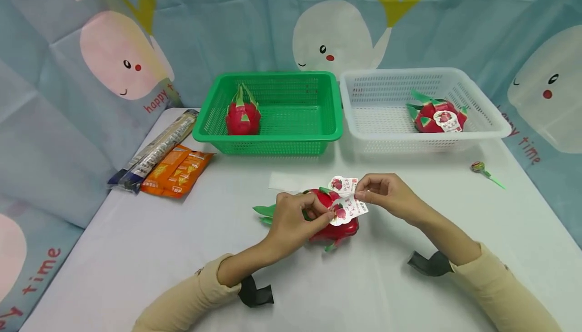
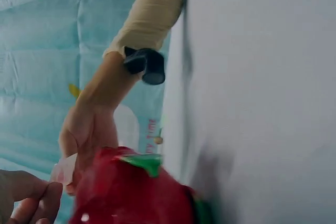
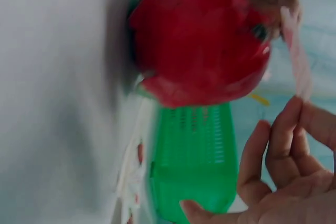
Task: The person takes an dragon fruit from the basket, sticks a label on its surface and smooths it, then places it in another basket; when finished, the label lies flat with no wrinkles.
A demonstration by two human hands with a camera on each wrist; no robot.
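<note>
Left grip (image 1: 295,221) and right grip (image 1: 388,195) both pinch a label (image 1: 351,208) above a red dragon fruit (image 1: 338,232), mid-table (image 1: 386,281). Open room rightward, up to lollipop (image 1: 478,167) near right edge. Far edge: green basket (image 1: 291,120), upright dragon fruit (image 1: 244,119) at its left; white basket (image 1: 379,112), stickered dragon fruit (image 1: 425,122) at its right.

White fruit-print label (image 1: 349,209), held at both ends just above red dragon fruit (image 1: 336,232) (on its side, green-tipped).
</note>
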